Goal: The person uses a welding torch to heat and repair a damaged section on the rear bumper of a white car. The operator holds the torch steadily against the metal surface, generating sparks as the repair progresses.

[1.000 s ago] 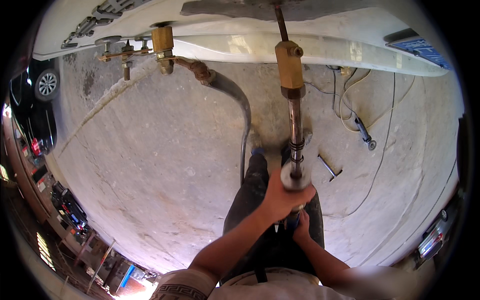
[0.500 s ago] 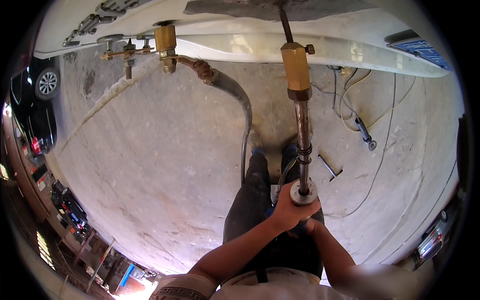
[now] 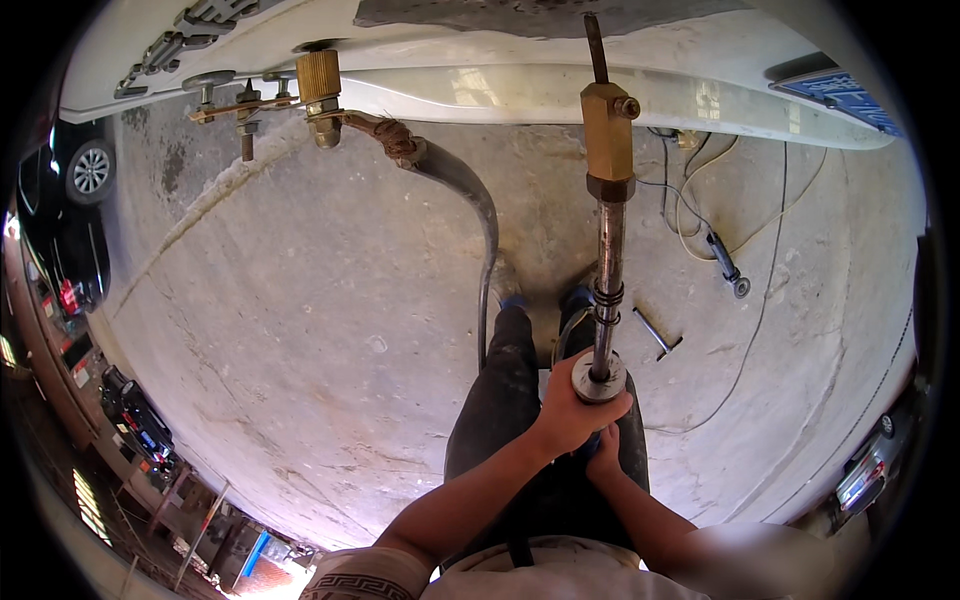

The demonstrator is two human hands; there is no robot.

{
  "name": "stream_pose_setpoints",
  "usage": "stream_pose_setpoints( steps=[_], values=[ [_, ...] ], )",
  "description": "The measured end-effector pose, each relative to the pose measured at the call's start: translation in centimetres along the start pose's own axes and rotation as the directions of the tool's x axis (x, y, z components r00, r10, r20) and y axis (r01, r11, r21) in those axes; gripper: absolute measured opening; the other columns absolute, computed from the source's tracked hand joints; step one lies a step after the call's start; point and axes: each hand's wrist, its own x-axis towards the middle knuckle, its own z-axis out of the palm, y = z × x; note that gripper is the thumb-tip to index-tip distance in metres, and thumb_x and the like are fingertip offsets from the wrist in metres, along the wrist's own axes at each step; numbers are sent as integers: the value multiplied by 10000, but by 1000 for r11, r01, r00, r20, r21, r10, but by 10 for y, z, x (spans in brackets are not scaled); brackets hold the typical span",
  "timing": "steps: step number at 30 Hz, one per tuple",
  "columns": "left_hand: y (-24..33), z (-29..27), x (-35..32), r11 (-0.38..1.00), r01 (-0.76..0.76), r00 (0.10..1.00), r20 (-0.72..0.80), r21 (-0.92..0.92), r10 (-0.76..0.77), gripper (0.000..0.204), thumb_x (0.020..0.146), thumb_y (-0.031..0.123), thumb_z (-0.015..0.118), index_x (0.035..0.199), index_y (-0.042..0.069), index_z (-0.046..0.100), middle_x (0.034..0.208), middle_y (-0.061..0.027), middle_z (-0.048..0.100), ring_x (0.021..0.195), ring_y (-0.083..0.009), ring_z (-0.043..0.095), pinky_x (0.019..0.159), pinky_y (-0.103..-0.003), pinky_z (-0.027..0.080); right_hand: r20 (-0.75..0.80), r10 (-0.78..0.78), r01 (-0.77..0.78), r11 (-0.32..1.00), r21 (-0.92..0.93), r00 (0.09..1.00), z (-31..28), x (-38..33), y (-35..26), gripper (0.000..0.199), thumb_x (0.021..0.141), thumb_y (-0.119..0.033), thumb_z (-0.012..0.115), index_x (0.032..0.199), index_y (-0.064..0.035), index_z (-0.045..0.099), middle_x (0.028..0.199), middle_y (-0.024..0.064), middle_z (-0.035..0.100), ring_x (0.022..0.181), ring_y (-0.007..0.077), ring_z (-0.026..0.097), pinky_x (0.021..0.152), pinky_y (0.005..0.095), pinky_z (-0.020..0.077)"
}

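Note:
A dent-pulling slide hammer (image 3: 611, 250) points away from me, with a brass hex chuck (image 3: 608, 125) and a thin, dark rod tip (image 3: 597, 50) at its far end. Over a grey, bared patch (image 3: 500, 14) on the white car panel lies the tip; whether it touches cannot be told. My left hand (image 3: 574, 415) wraps round the round metal weight (image 3: 599, 378) on the shaft. Just below it, my right hand (image 3: 606, 458) is closed on the handle end, mostly hidden by the left hand and wrist.
A brass clamp nut (image 3: 319, 80) on a copper strip joins a thick black cable (image 3: 465, 185) hanging left of the tool. On the concrete lie a T-shaped wrench (image 3: 656, 332), a dark hand tool (image 3: 728, 265) and loose cords (image 3: 770, 290). Parked cars (image 3: 90, 230) stand at the left.
The rod tip and chuck have swung right across the grey patch, and the chuck has turned slightly about its axis. Both hands have shifted a little left, keeping their grip.

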Motion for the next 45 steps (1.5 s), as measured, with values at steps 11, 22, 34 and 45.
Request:
stream_pose_setpoints(
  steps=[11,22,34,45],
  values=[
    [3,-4,2,999,12,1000,3,-45,-12,182,784,51,752,873,52,593,763,35,587,712,-54,541,667,-253,460,50,29,-31,999,45,998,0,6,0,452,1037,-341,439,1242,45,553,1129,100,658,1025,156,639,901,291,480],
    [5,-4,2,1000,9,1000,-5,-16,-9,169,781,39,743,852,46,590,763,13,602,709,-63,561,661,-251,469,34,46,-48,997,61,998,-1,6,1,461,1033,-348,450,1251,45,549,1137,103,659,1030,163,644,903,298,486],
    [22,-6,11,996,27,1000,11,-82,-26,177,786,52,757,854,42,594,760,8,615,692,-68,570,626,-257,464,36,73,-76,995,70,997,-2,7,4,452,1028,-373,469,1228,21,566,1114,82,666,1006,154,646,884,293,489],
    [22,-2,3,990,82,996,36,-118,-78,160,789,20,742,846,47,595,758,8,613,689,-67,569,629,-263,475,48,78,-81,995,60,996,-6,3,5,462,1016,-411,483,1184,7,583,1071,70,669,957,137,644,845,280,490]
  ],
)
